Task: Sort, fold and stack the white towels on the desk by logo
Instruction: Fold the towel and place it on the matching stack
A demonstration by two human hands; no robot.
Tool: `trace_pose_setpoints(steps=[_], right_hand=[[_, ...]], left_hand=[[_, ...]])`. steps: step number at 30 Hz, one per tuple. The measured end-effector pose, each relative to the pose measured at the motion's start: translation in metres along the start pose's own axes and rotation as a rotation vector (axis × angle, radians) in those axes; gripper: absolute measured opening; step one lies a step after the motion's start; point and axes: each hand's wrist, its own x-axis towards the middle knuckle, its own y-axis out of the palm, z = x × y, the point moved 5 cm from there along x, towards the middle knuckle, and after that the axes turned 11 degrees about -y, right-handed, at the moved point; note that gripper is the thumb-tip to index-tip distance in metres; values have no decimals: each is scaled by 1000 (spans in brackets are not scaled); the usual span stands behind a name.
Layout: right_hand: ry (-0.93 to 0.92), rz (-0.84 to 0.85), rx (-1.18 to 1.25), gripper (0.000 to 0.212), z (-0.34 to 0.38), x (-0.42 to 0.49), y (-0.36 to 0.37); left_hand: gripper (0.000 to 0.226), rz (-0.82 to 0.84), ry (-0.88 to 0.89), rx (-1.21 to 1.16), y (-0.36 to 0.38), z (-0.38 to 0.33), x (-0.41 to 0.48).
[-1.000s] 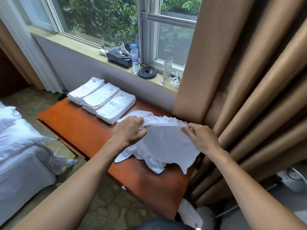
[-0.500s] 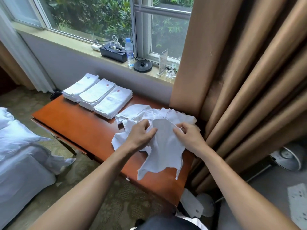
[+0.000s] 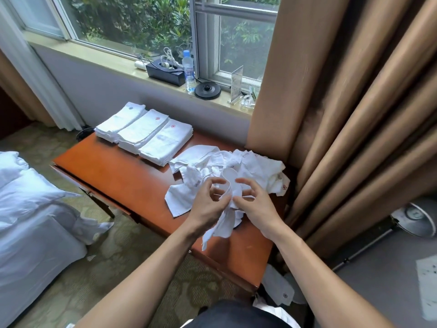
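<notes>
Pinching a towel (image 3: 224, 222) just above the desk's (image 3: 132, 183) near edge

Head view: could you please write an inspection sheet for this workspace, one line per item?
Surface: orange-brown desk, partly bare.
Job's things: three folded stacks at the far left; loose towel pile at the right; held towel hanging crumpled.
Clutter: floor towel beside the desk's near corner.
Grippers: left hand and right hand both pinch the held towel.
Cables: white cable on a black box on the sill.
Surroundings: window, water bottle, curtain, bed.
</notes>
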Motion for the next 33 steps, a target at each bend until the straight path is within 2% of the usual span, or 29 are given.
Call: trace_pose_setpoints(steps=[3, 6, 8, 10, 13, 15, 23, 26, 31, 33], right_hand=[[38, 37, 66, 23, -1, -1, 5], [87, 83, 147, 29, -2, -1, 8], [27, 92, 17, 28, 0, 0, 8], [-55, 93, -127, 19, 0, 1, 6], [-103, 81, -157, 6, -2, 4, 6], [-110, 69, -160, 7, -3, 5, 7], [-118, 31, -164, 10, -2, 13, 9], [-108, 7, -171, 10, -4, 13, 7], [-98, -12, -160, 12, -4, 13, 4], [-107, -7, -240, 16, -5, 16, 0]], left_hand=[[30, 44, 23, -40, -3, 0, -4], [20, -10, -10, -60, -12, 6, -3], [18, -69, -34, -59, -21, 8, 0], [20, -118, -37, -41, -26, 11, 3], [13, -143, -22, -28, -25, 7, 2], [9, -123, -14, -7, -23, 6, 0], [22, -26, -30, 53, -16, 2, -1], [14, -3, -17, 46, -14, 2, 0], [10, -57, 25, 96, -11, 3, 9], [12, -74, 40, 139, -8, 1, 12]])
